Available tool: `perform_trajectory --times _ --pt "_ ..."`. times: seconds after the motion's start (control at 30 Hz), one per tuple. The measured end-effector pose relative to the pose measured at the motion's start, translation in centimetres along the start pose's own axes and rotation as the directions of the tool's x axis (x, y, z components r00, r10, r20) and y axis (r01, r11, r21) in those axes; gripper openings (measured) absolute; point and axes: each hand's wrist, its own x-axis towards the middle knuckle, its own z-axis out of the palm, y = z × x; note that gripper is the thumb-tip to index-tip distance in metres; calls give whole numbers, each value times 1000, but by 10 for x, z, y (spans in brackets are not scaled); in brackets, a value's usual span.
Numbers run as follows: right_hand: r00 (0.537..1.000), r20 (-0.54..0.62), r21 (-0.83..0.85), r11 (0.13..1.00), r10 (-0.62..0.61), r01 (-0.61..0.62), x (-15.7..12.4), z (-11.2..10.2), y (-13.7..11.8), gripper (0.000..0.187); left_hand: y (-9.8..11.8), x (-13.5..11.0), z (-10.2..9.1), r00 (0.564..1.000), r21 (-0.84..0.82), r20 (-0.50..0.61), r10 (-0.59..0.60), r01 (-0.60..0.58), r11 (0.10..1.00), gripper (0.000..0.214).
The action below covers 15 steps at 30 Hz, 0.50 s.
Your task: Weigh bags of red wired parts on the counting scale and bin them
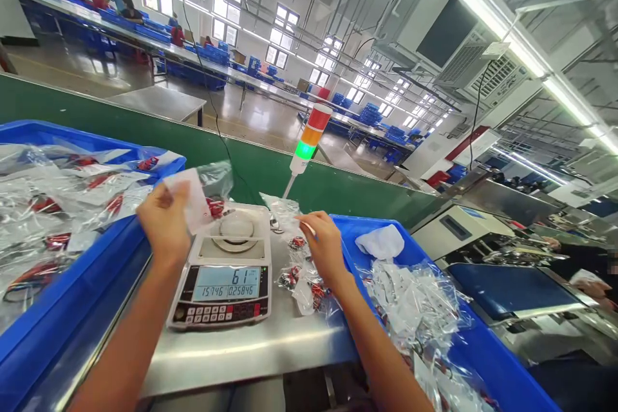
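My left hand (167, 215) is closed on a clear plastic bag (215, 183) with a white label and red wiring inside, held up at the left edge of the scale's pan. Under and beside it stands a digital scale (226, 270), whose lit display reads 61 on top. To the right of the scale, my right hand (321, 241) pinches a clear plastic bag (282, 209) by its edge. More bags with red wires (304, 283) lie on the metal table below that hand.
A blue bin (111, 232) full of bagged wires flanks the left side; another blue bin (350, 228) with bags and a white cloth-like bundle (381, 241) is at right. A signal light (311, 135) glows green behind the scale. A person's hand (591, 283) shows far right, beside a conveyor (512, 290).
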Motion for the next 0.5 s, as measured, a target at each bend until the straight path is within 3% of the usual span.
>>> perform_trajectory --times 0.07,0.13,0.2,0.23,0.3,0.37,0.43,0.5 --pt "991 100 -66 993 -88 95 17 37 -15 24 10 27 -28 978 -40 -210 -10 2 999 29" --pt "975 168 -82 984 -144 159 23 66 -26 17 21 44 -60 927 26 -371 58 -52 998 29" --pt "963 193 -55 978 -186 200 20 82 -34 16 32 49 -90 885 172 -443 142 -71 983 20" --pt "960 195 -38 976 -203 215 16 83 -35 17 38 47 -103 886 282 -419 197 -79 956 15" --pt "963 175 -5 978 -207 211 4 73 -27 21 48 37 -119 920 516 -256 296 -129 847 26" --pt "981 137 -1 990 -141 142 -13 49 -4 24 55 21 -124 932 644 -80 354 -223 731 38" --pt "996 91 -86 996 13 -5 -37 16 35 28 57 5 -118 917 623 -21 399 -300 722 38" --pt "973 55 -271 942 222 -200 -71 -20 86 34 54 -11 -106 912 551 17 410 -350 757 29"
